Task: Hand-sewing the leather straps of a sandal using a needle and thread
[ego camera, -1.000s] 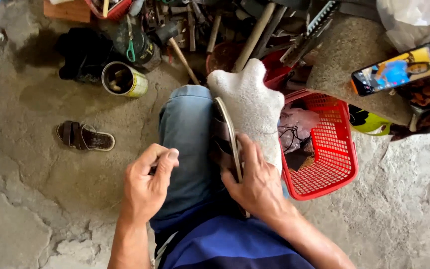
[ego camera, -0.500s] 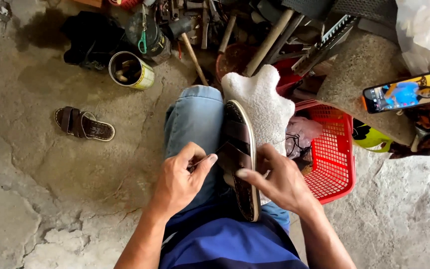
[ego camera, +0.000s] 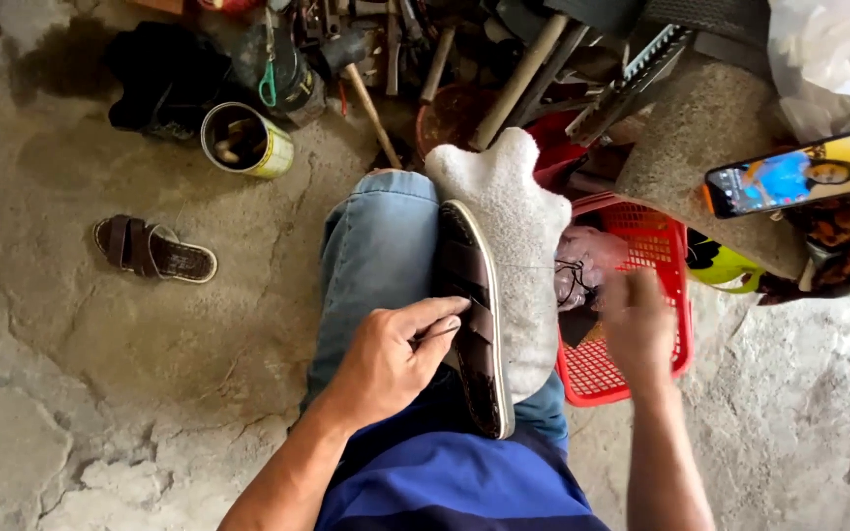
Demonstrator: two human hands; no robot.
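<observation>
A brown sandal [ego camera: 474, 324] lies sole-edge up on a grey cloth [ego camera: 518, 246] over the person's knee. The left hand [ego camera: 391, 359] rests against its straps, fingers [ego camera: 435, 313] pinched together on what looks like a thin needle. The right hand [ego camera: 637, 329] hangs blurred over the red basket [ego camera: 666, 246]; its finger pose cannot be told. Two sandals show: the second sandal [ego camera: 154, 248] lies on the concrete floor [ego camera: 150, 393]. One open tin can [ego camera: 246, 140], yellow-banded, stands nearby. One phone [ego camera: 794, 175] with a lit screen rests at right.

Right hand [ego camera: 637, 329] motion-blurred, grip unreadable; sandal [ego camera: 472, 315] heel behind left hand [ego camera: 386, 359].
</observation>
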